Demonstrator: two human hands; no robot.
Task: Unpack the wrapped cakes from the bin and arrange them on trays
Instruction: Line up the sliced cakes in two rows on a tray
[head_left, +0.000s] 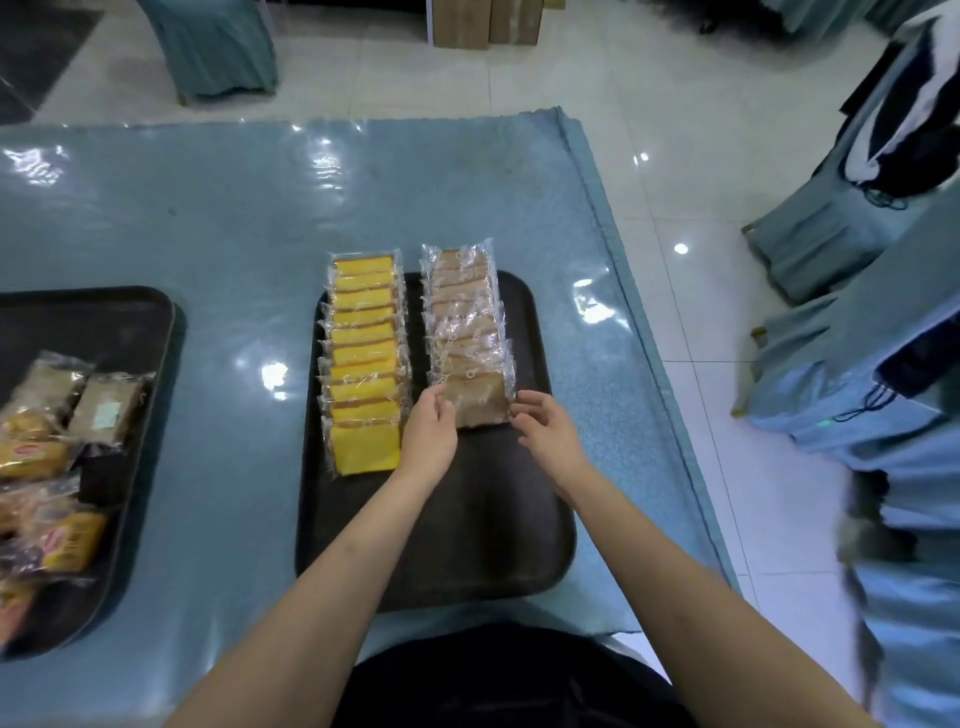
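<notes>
A black tray (441, 545) lies on the blue table in front of me. On it run two overlapping rows of wrapped cakes: yellow ones (363, 358) on the left, brown ones (465, 317) on the right. The nearest brown cake (480, 402) lies at the front end of its row. My left hand (428, 431) touches that cake's left edge with loosely bent fingers. At the cake's right edge, my right hand (545, 434) has its fingertips on the wrapper. Whether either hand pinches the wrapper is unclear.
A second black tray (130, 322) at the left holds a loose heap of wrapped cakes (52, 457), brown and yellow. The table's right edge (649, 338) drops to a white tiled floor. Cloth-covered chairs (857, 270) stand at the right, cardboard boxes (483, 21) at the back.
</notes>
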